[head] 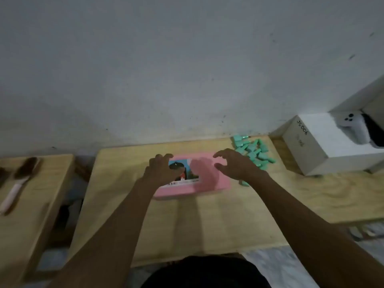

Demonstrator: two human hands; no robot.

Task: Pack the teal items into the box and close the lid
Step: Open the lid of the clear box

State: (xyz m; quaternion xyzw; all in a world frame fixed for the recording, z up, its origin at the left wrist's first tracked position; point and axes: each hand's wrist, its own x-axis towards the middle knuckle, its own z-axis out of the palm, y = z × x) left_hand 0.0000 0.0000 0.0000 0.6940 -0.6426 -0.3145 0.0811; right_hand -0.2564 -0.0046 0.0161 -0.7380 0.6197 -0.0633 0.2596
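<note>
A pink box (204,180) lies flat on the wooden table (207,221), its lid down and a picture label on top. My left hand (163,169) hovers over the box's left part, fingers curled and apart, covering part of the label. My right hand (234,164) is spread above the box's right end with nothing in it. A pile of several small teal items (254,150) lies at the table's back right, beside my right hand. One more teal item (244,183) sits by the box's right side, partly hidden under my wrist.
A white box (311,146) marked with handwriting holds a white controller (353,127) at the far right. On a second wooden table to the left lies a brush with a pink handle (18,183). A grey wall stands right behind the tables.
</note>
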